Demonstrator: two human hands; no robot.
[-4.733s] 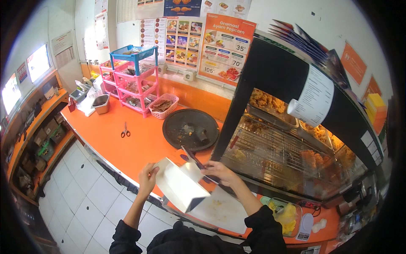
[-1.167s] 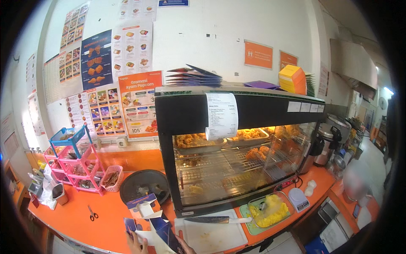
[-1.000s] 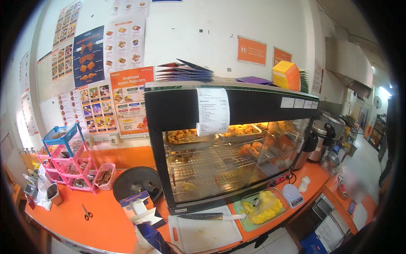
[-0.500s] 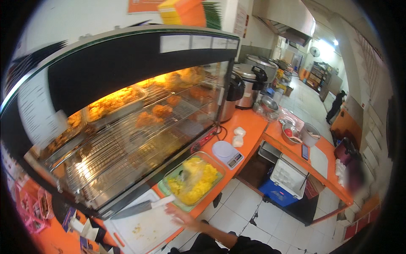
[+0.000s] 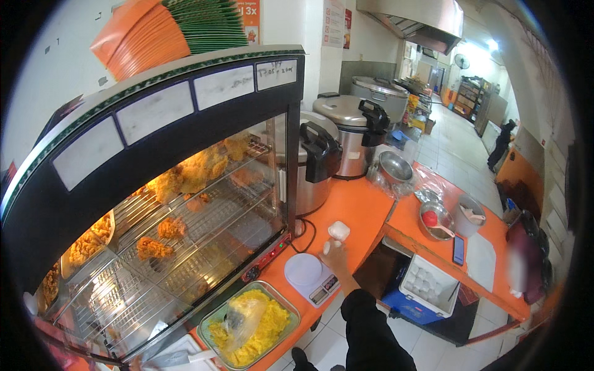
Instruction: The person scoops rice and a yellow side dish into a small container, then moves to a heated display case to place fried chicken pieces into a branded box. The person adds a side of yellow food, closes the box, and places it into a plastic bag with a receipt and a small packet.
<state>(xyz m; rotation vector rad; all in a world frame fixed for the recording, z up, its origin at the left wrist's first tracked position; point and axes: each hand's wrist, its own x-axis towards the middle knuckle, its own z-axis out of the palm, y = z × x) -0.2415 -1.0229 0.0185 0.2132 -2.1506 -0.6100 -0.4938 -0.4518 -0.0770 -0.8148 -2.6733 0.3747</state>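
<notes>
The right hand (image 5: 336,258) is bent over the nearer of two small, rounded white bundles (image 5: 327,248) on the smooth orange countertop (image 5: 359,207); its fingers are curled inward, but whether the bundle is pinched or merely touched cannot be told at this size. A light, soft load that is easily squashed is suggested, best held gently around its sides. The farther white bundle (image 5: 338,230) is left just beyond. The flat pale scale with a round pan (image 5: 303,270) is set nearer the wearer. The left hand is not seen.
</notes>
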